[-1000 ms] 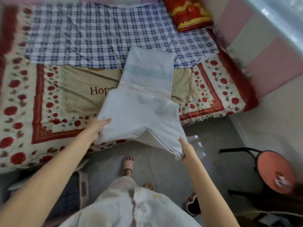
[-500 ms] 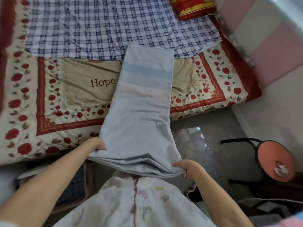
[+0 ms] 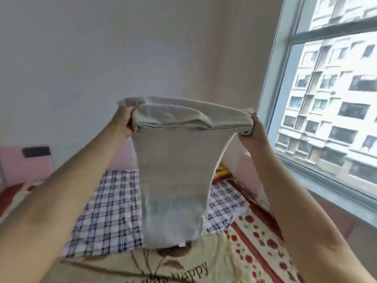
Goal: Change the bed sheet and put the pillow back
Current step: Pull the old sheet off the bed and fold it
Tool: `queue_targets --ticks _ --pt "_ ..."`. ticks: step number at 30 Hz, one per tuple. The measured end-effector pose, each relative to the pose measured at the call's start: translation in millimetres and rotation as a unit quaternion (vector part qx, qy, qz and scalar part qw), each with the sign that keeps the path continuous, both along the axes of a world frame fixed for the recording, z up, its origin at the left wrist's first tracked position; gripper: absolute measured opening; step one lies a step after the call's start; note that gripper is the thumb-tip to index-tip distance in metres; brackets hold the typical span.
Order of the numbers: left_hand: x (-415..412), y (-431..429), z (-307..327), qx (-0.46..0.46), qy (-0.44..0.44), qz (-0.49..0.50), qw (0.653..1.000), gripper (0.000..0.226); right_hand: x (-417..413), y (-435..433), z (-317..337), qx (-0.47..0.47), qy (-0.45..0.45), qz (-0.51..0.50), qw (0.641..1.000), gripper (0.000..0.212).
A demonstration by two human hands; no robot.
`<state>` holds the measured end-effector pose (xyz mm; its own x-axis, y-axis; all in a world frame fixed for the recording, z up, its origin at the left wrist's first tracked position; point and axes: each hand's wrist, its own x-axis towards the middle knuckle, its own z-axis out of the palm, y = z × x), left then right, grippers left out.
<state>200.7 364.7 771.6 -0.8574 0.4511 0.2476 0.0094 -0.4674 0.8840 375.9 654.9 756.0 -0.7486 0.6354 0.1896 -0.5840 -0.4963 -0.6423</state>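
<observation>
A folded pale blue-grey bed sheet hangs in the air in front of me, its lower end just above the bed. My left hand grips its upper left corner and my right hand grips its upper right corner, both raised high. Below lies the bed with a blue-and-white checked sheet spread over a cream floral cover with red roses. A sliver of the red and yellow pillow shows behind the hanging sheet at the far right of the bed.
A plain white wall stands behind the bed, with a pink headboard panel at the left. A large window and its grey sill run along the right side of the bed.
Both hands have lifted the folded sheet from low over the bed's near edge up to head height, so it now hangs vertically. My view has tilted up from the floor to the wall and window.
</observation>
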Motion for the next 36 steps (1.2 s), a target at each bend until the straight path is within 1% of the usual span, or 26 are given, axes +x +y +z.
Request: queue_targets --ticks 1,2,4,5,8,10,12,13,15,16,17,18,20,21,22,24,26,27,28,30,32,33,34,36 --pt "1.1 0.3 20.1 0.005 0.028 -0.002 1.0 0.039 1.0 0.0 16.5 0.013 0.023 -0.008 1.0 0.031" --pt "3.8 0.6 31.5 0.007 0.043 -0.002 0.999 0.041 1.9 0.8 25.3 0.019 0.04 -0.013 0.999 0.03" --pt "10.5 -0.1 33.6 -0.005 0.043 0.008 0.999 0.053 6.1 2.8 26.4 0.034 0.047 -0.02 0.998 0.027" --pt "12.2 -2.0 26.2 -0.019 0.036 0.015 0.999 0.053 9.0 4.1 20.9 0.047 0.043 -0.019 0.998 0.026" --pt "13.5 -14.5 -17.0 -0.065 -0.003 0.052 0.997 0.028 32.3 -1.8 -12.6 0.096 -0.029 -0.019 0.995 0.023" --pt "20.9 -24.6 -63.1 -0.113 -0.052 0.074 0.99 0.024 54.6 -7.4 -52.4 0.116 -0.098 -0.012 0.988 0.018" --pt "31.5 -40.2 -122.3 -0.178 -0.097 0.085 0.976 0.018 76.9 -11.5 -107.8 0.129 -0.19 -0.016 0.973 0.017" --pt "40.9 -48.6 -154.8 -0.223 -0.117 0.083 0.964 0.009 87.3 -13.0 -141.4 0.132 -0.246 -0.028 0.96 0.018" --pt "60.4 -66.2 -228.1 -0.317 -0.17 0.073 0.93 0.026 111.7 -21.7 -217.3 0.134 -0.368 -0.046 0.919 0.017" --pt "74.2 -75.6 -262.7 -0.358 -0.189 0.077 0.911 0.028 126.4 -32.4 -254.7 0.129 -0.42 -0.037 0.898 0.016" --pt "92.8 -86.6 -295.2 -0.401 -0.196 0.082 0.891 0.028 141.9 -46.3 -290.0 0.118 -0.46 -0.02 0.88 0.015" --pt "111.6 -99.3 -328.0 -0.436 -0.209 0.075 0.872 0.034 160.3 -64.4 -320.0 0.102 -0.494 0.002 0.864 0.015" --pt "149.6 -126.6 -388.3 -0.486 -0.256 0.049 0.834 0.043 196.0 -98.7 -373.0 0.077 -0.55 0.023 0.831 0.023" --pt "170.0 -141.5 -415.2 -0.525 -0.261 0.034 0.809 0.046 214.2 -115.0 -394.7 0.088 -0.581 0.026 0.809 0.027" --pt "187.4 -157.3 -441.7 -0.563 -0.257 0.021 0.785 0.046 231.0 -126.9 -416.3 0.12 -0.609 0.032 0.783 0.032" --pt "228.3 -184.0 -475.3 -0.612 -0.246 0.008 0.751 0.038 262.0 -146.8 -453.2 0.24 -0.65 0.077 0.717 0.049" --pt "266.1 -210.0 -496.9 -0.641 -0.241 -0.006 0.729 0.031 289.0 -163.7 -475.5 0.348 -0.66 0.152 0.648 0.057" --pt "281.6 -222.0 -505.4 -0.653 -0.234 -0.014 0.72 0.032 301.0 -171.0 -483.7 0.377 -0.661 0.183 0.623 0.06" --pt "295.3 -232.7 -511.8 -0.666 -0.226 -0.019 0.711 0.038 313.4 -177.3 -488.9 0.397 -0.657 0.208 0.606 0.061" --pt "319.5 -249.6 -519.2 -0.68 -0.213 -0.016 0.701 0.058 335.4 -185.9 -498.5 0.422 -0.655 0.241 0.579 0.059" --pt "339.6 -253.6 -514.0 -0.658 -0.199 0.004 0.726 0.068 350.7 -188.7 -504.4 0.421 -0.663 0.258 0.563 0.055" --pt "347.4 -252.6 -510.4 -0.641 -0.189 0.012 0.744 0.07 355.8 -188.2 -507.2 0.418 -0.67 0.254 0.559 0.054" --pt "352.6 -250.7 -507.0 -0.631 -0.172 0.016 0.756 0.07 359.0 -187.6 -507.8 0.404 -0.679 0.242 0.562 0.054" --pt "358.7 -247.4 -505.7 -0.629 -0.135 0.008 0.765 0.059 363.2 -185.9 -508.5 0.37 -0.693 0.213 0.58 0.056"
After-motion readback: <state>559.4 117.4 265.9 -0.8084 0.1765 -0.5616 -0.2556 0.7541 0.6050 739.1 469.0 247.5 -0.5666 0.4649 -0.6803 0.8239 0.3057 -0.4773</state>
